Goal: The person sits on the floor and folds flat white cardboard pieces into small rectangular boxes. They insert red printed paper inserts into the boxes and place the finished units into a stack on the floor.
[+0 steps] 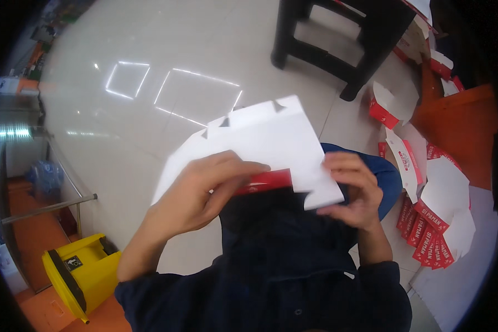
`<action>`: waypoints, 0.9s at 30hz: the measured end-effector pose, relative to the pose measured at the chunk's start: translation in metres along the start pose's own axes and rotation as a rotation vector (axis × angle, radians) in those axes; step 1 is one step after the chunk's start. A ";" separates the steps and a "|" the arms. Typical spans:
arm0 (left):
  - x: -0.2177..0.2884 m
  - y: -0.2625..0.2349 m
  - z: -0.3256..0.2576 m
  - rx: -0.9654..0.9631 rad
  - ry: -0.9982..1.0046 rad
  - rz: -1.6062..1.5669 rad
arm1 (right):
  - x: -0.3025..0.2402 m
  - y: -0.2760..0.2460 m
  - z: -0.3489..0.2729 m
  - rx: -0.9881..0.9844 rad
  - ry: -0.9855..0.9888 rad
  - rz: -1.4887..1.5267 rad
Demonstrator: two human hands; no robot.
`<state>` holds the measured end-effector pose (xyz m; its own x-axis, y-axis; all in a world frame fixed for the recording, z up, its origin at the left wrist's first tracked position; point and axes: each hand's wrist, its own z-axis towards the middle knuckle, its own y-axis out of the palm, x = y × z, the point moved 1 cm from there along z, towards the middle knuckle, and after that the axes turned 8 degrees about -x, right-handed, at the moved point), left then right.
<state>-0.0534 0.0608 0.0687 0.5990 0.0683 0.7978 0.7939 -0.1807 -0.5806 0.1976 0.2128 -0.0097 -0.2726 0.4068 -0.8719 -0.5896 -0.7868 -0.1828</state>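
Note:
A flat cardboard box blank (265,133), white inside with notched tabs along its far edge, lies across my lap between both hands. One red flap (269,181) is folded up at its near edge. My left hand (205,185) pinches that near edge beside the red flap, thumb and fingers closed on the card. At the right end, my right hand (355,188) grips a side tab, fingers on top and thumb below. The underside of the blank is hidden.
Several red-and-white folded boxes (429,218) are piled on the floor at the right, with another open box (390,105) beyond them. A black stool (321,52) stands ahead. At the lower left are a yellow bin (94,276) and a metal rail (52,209).

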 end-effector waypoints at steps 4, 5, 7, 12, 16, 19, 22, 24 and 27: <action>0.003 0.010 0.003 0.006 0.050 -0.010 | 0.008 -0.013 -0.005 -0.170 -0.094 -0.033; 0.005 0.012 0.004 0.021 0.019 -0.033 | 0.004 -0.001 -0.007 -0.130 -0.125 0.007; 0.012 0.014 0.004 0.049 -0.043 -0.087 | -0.010 0.016 -0.004 -0.125 -0.110 -0.077; 0.014 0.020 0.006 0.123 -0.072 -0.104 | -0.016 0.028 -0.007 0.105 -0.122 -0.176; 0.017 0.027 0.011 0.118 -0.014 -0.135 | -0.016 0.031 -0.008 0.089 -0.117 -0.210; 0.015 0.025 0.014 0.103 -0.007 -0.058 | -0.014 0.023 0.002 -0.119 -0.093 -0.209; 0.020 0.023 0.016 0.081 0.017 -0.044 | -0.016 0.033 0.012 -0.154 -0.098 -0.275; 0.020 0.019 0.012 0.044 -0.011 -0.068 | -0.021 0.032 0.023 -0.102 -0.090 -0.275; 0.037 0.010 0.005 0.076 -0.049 0.068 | -0.010 0.025 0.018 -0.217 -0.066 -0.161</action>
<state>-0.0231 0.0661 0.0912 0.6546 0.1069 0.7484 0.7558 -0.1120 -0.6451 0.1714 0.1973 0.0027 -0.2420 0.5582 -0.7937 -0.4545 -0.7879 -0.4155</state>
